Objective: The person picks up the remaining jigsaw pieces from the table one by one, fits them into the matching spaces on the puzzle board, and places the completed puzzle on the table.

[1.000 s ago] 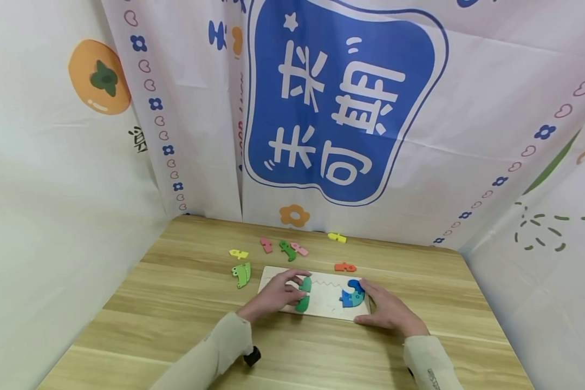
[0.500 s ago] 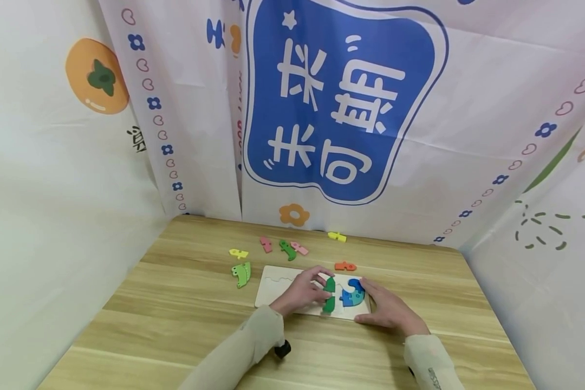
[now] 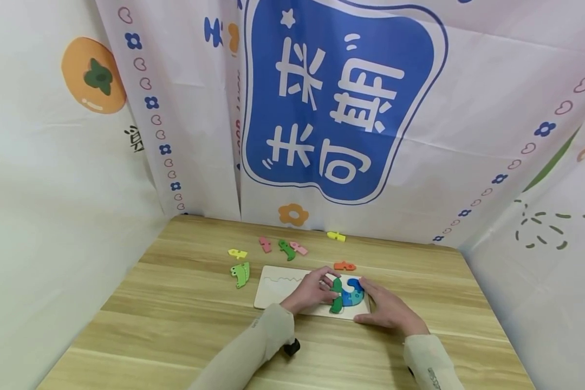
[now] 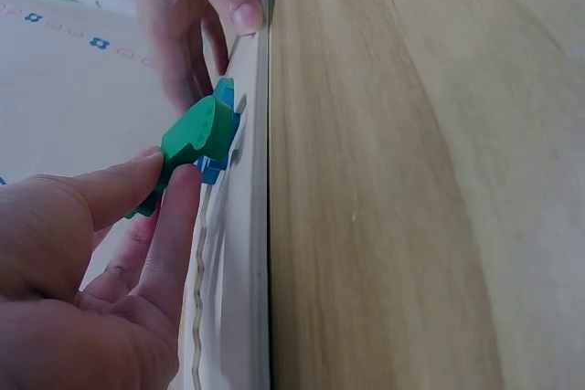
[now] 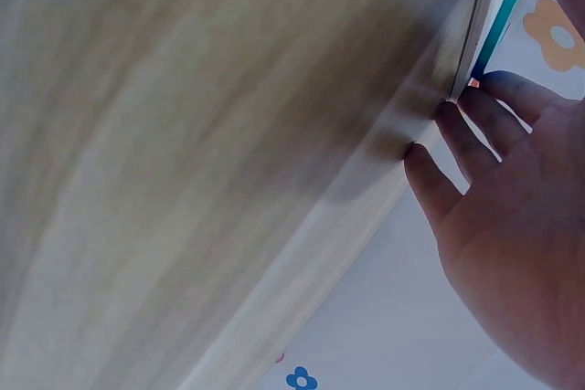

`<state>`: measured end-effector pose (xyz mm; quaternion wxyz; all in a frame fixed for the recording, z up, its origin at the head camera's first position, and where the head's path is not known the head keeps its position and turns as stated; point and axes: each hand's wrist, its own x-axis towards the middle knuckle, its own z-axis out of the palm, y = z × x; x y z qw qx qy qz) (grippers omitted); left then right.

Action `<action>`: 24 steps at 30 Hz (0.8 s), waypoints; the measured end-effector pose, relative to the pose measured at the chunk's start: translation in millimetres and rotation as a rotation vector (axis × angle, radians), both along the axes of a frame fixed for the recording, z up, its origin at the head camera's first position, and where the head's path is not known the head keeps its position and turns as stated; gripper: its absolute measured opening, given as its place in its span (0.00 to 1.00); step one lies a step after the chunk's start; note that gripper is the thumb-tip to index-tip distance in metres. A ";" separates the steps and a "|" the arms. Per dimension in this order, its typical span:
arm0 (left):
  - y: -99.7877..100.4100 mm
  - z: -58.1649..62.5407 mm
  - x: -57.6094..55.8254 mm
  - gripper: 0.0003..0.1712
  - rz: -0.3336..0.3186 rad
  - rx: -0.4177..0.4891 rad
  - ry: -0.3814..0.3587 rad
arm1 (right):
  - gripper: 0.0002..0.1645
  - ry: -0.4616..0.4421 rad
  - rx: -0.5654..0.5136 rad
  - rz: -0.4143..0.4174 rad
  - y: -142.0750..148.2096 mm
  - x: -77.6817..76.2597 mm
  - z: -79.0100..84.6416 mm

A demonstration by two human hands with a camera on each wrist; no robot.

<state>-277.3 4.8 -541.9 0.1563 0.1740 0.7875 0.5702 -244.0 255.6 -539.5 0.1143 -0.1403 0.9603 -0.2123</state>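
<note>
My left hand (image 3: 312, 292) pinches a green wooden puzzle piece (image 4: 203, 130) between thumb and fingers. It tilts over the pale puzzle board (image 3: 270, 295), beside joined blue puzzle pieces (image 3: 355, 297) at the board's right end; in the head view it overlaps their left side. My right hand (image 3: 392, 311) spans that same end, thumb at the near edge and extended fingers at the far corner. In the right wrist view the fingers (image 5: 471, 139) are spread, with their tips along the edge. A wavy groove crosses the board's bare left part.
Left of the board lies a light green crocodile-head piece (image 3: 241, 275). Behind it are a yellow piece (image 3: 237, 253), a dark pink piece (image 3: 265, 245), a dark green piece (image 3: 286, 250) and a light pink piece (image 3: 299, 248). An orange-red piece (image 3: 345, 266) and another yellow piece (image 3: 336, 236) lie farther right.
My left hand has carried the green piece rightward across the board, up against the blue pieces, uncovering the board's left part. My right hand has stayed at the right end.
</note>
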 end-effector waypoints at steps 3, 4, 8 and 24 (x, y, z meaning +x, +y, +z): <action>1.3 -1.3 0.2 0.25 0.006 -0.029 0.016 | 0.66 -0.001 -0.008 -0.002 -0.4 -0.1 -0.1; 1.6 -1.9 0.3 0.25 0.007 -0.037 0.021 | 0.66 -0.002 -0.010 -0.002 -0.5 -0.1 -0.3; 3.0 -4.6 0.0 0.25 0.001 -0.045 0.038 | 0.66 -0.008 -0.022 -0.009 -0.7 0.4 -0.1; 7.0 -8.0 -4.9 0.25 -0.003 -0.135 0.075 | 0.66 -0.011 -0.026 -0.011 -0.6 0.9 1.9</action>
